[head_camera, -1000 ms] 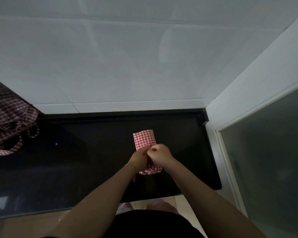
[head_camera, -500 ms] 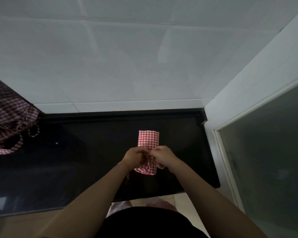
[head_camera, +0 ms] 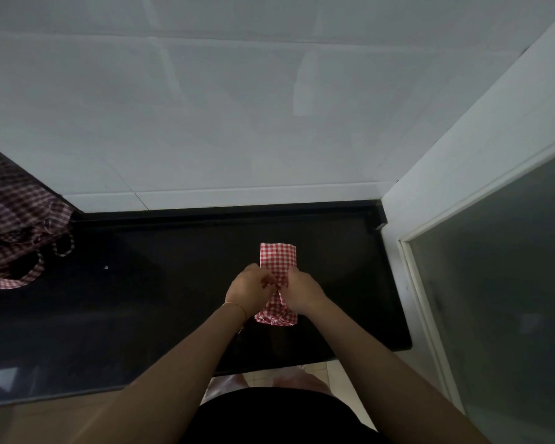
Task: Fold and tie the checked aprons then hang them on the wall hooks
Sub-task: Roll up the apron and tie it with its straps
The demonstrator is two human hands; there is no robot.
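A red-and-white checked apron (head_camera: 278,256), folded into a narrow bundle, lies lengthwise on the black counter (head_camera: 161,283). My left hand (head_camera: 249,290) and my right hand (head_camera: 300,291) meet over its middle. Both pinch the fabric or its tie there with curled fingers, and the bundle is cinched at that spot. The bundle's far end is flat and square; its near end (head_camera: 277,317) is rumpled. The tie itself is hidden under my fingers.
A heap of darker checked aprons (head_camera: 16,235) with loose strap loops lies at the counter's left end. A white tiled wall (head_camera: 237,123) rises behind. A white frame with a frosted glass panel (head_camera: 500,299) stands on the right. No hooks are in view.
The bundle has turned from tilted left to nearly straight. My hands have stayed together over its middle and drawn it in tighter at the waist.
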